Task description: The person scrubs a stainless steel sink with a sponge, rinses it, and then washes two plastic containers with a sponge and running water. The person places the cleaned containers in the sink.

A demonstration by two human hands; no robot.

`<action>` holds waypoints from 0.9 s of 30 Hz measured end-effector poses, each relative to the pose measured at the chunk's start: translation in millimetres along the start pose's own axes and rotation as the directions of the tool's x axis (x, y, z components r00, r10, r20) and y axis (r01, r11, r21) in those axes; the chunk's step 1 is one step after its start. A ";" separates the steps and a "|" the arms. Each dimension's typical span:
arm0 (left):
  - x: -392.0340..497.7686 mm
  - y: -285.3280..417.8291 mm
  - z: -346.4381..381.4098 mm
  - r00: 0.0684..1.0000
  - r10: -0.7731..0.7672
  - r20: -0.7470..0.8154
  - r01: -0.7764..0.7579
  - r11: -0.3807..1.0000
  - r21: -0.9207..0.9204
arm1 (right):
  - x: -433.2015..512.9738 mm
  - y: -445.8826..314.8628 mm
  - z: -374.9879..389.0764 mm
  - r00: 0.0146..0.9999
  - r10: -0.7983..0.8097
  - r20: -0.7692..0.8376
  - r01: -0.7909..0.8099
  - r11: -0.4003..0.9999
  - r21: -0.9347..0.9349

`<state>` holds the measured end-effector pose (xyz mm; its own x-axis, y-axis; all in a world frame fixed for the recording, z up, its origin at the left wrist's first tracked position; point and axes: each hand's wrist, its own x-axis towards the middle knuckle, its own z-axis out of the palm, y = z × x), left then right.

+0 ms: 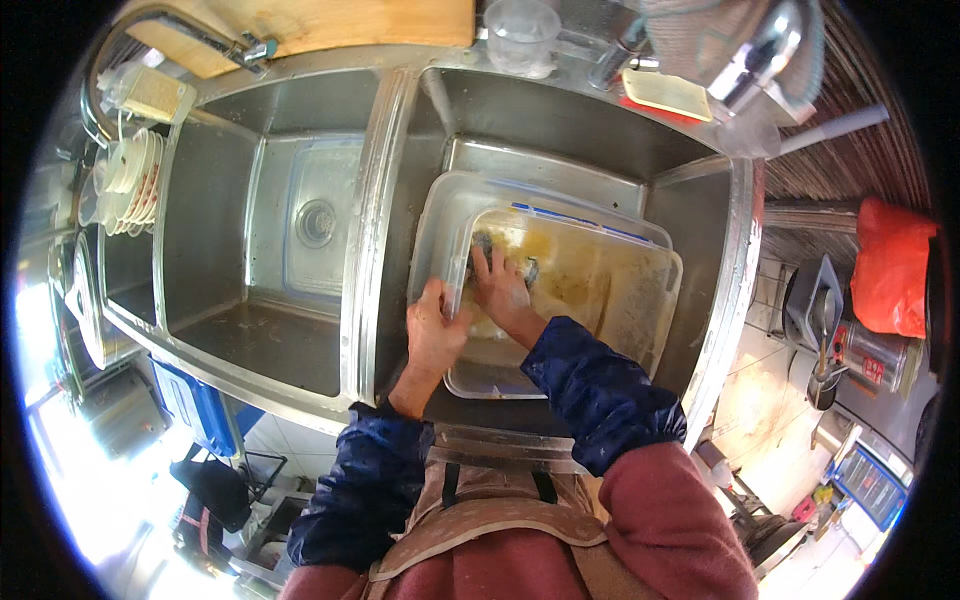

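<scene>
In the right basin (675,210) of a steel sink, a clear plastic tub (637,307) sits tilted, its inside smeared yellowish-brown. My left hand (435,326) grips its left rim, thumb uppermost. Inside the tub, my right hand (504,289) has its fingers spread over a grey scourer (531,271) that looks like steel wool; the palm and fingers hide most of it. Another clear plastic tub (442,199) shows around and beneath the first one, with its rim near the basin's left wall.
A steel divider (382,225) separates this from the left basin (206,210), which has a drain (316,223). Stacked bowls (135,184) stand at far left. Along the back are a wooden board (360,22), a plastic cup (523,34), a yellow sponge (666,94) and a faucet (765,52).
</scene>
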<state>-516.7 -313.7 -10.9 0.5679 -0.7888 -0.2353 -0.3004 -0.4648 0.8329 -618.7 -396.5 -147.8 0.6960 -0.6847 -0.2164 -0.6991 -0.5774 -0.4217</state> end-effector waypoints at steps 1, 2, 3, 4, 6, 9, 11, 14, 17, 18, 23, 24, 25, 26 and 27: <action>-3.7 12.8 -2.4 0.999 0.054 -0.011 -0.054 0.998 -0.017 | 8.0 -0.8 -12.5 1.000 0.014 -0.012 -0.012 0.996 0.088; -6.7 25.8 -3.6 0.995 0.092 -0.028 -0.093 0.995 -0.024 | 14.2 -4.0 -22.3 0.993 0.108 -0.051 -0.098 0.982 0.161; -7.4 37.7 -7.9 0.996 0.093 -0.010 -0.093 0.996 0.017 | 19.6 -4.9 -31.2 0.986 0.166 0.004 -0.164 0.969 0.183; -8.1 49.5 -13.0 0.995 0.095 0.010 -0.095 0.994 0.056 | 23.2 -4.3 -39.1 0.980 0.199 0.004 -0.195 0.956 0.221; -10.3 72.1 -20.7 0.992 0.119 0.043 -0.123 0.986 0.111 | 24.2 -1.5 -50.7 0.965 0.262 -0.001 -0.251 0.927 0.279; -16.0 105.8 -25.8 0.981 0.169 0.091 -0.181 0.973 0.146 | 13.0 12.1 -63.5 0.944 0.303 -0.128 -0.253 0.918 0.304; -18.8 128.7 -27.5 0.982 0.140 0.129 -0.161 0.972 0.170 | 5.9 27.2 -70.3 0.917 0.342 -0.203 -0.277 0.915 0.292; -26.9 160.3 -29.4 0.959 0.217 0.180 -0.253 0.945 0.206 | -2.2 58.9 -79.3 0.894 0.417 -0.165 -0.356 0.884 0.304; -29.2 178.3 -25.8 0.902 0.401 0.158 -0.429 0.871 0.241 | -8.4 89.9 -82.4 0.919 0.358 -0.166 -0.314 0.918 0.244; -30.3 180.4 -25.8 0.892 0.415 0.177 -0.451 0.842 0.296 | -9.1 98.7 -81.5 0.939 0.327 -0.110 -0.303 0.934 0.188; -24.3 166.9 -1.3 0.887 0.394 0.239 -0.461 0.782 0.420 | -3.8 116.8 -56.2 0.978 0.062 -0.202 -0.080 0.993 -0.083; -24.6 161.8 3.9 0.886 0.380 0.265 -0.462 0.771 0.439 | -2.9 118.6 -48.7 0.975 0.044 -0.218 -0.068 0.992 -0.106; -23.4 156.9 7.3 0.882 0.392 0.261 -0.470 0.756 0.455 | -1.1 121.2 -41.9 0.983 0.057 -0.175 -0.081 0.988 -0.131; -23.3 152.2 9.7 0.883 0.384 0.271 -0.469 0.749 0.468 | 0.3 123.3 -35.2 0.963 0.016 -0.269 -0.041 0.995 -0.090; -24.5 147.9 11.4 0.887 0.373 0.272 -0.461 0.743 0.486 | 1.3 123.8 -28.5 0.955 0.007 -0.295 -0.021 0.999 -0.046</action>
<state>-583.8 -367.7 112.3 0.1836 -0.9824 -0.0340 -0.8572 -0.1769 0.4837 -709.1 -481.5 -175.2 0.6118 -0.7894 0.0505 -0.7205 -0.5825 -0.3764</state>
